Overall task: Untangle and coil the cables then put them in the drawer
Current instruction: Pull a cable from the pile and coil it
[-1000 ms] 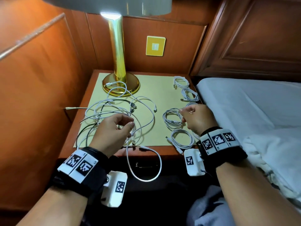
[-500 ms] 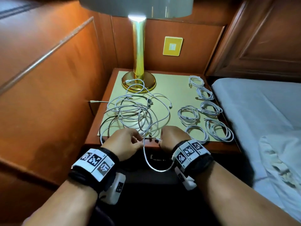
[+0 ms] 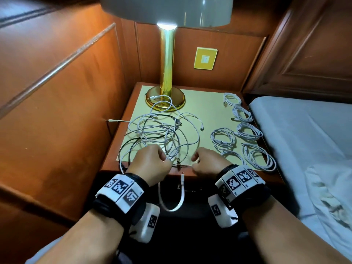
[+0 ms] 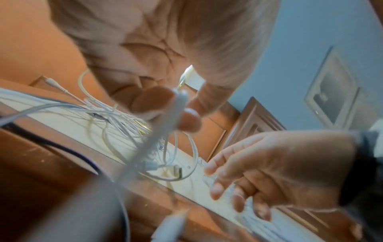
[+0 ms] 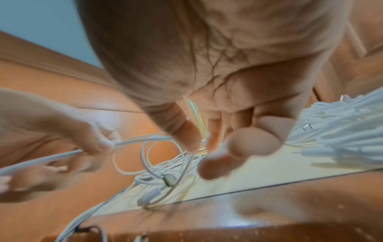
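Observation:
A loose tangle of white and dark cables [image 3: 162, 134] lies on the left half of the nightstand's yellow mat [image 3: 205, 115]. My left hand [image 3: 163, 161] pinches one white cable [image 4: 179, 104] out of it between thumb and finger. That cable hangs in a loop [image 3: 171, 203] over the front edge, and its plug end [image 3: 182, 177] dangles free. My right hand [image 3: 197, 161] hovers just right of it with fingers loosely curled and nothing in them. Several coiled white cables [image 3: 249, 130] lie in rows on the right of the mat. The drawer front [image 3: 190, 190] below is in shadow.
A brass lamp [image 3: 165, 100] stands at the back of the nightstand, with one cable end lying on its base. Wood panelling closes off the left and back. A bed with white sheets [image 3: 304, 140] runs along the right. One plug [image 3: 114, 121] pokes out over the left edge.
My right hand left the coiled cables and came to the front edge beside the left hand. It held the loop's far end half a second ago; that plug end now dangles free.

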Demonstrator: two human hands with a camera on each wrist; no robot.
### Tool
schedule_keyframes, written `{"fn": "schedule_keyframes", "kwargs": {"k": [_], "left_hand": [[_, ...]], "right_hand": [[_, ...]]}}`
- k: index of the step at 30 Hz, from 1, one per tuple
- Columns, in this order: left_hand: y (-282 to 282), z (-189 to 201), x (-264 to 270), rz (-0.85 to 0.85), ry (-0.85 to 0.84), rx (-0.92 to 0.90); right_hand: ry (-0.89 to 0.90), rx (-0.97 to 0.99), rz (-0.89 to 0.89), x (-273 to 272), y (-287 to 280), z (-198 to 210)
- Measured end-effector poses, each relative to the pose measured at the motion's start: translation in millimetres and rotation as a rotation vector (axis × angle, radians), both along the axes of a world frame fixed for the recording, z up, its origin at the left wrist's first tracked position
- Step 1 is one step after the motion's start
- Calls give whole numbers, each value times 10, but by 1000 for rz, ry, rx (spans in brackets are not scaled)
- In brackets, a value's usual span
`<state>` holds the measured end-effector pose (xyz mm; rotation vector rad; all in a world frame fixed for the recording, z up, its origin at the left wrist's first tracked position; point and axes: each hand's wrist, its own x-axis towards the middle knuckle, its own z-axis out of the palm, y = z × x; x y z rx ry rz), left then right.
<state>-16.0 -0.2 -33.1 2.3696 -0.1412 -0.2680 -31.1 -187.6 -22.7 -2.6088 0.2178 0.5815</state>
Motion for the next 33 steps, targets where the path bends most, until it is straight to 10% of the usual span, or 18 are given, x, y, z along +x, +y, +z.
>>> {"fn": "schedule_keyframes", "kwargs": {"k": [12, 22, 33], "left_hand": [[179, 49, -174, 27, 144, -353], [24, 46, -29, -93, -252, -194], [-164, 40, 141, -89, -225, -292]], "right_hand": [[-50, 983, -601, 308, 48, -93], [-741, 692, -247, 280, 37, 136], [-874, 835, -85, 155, 30, 320]]}}
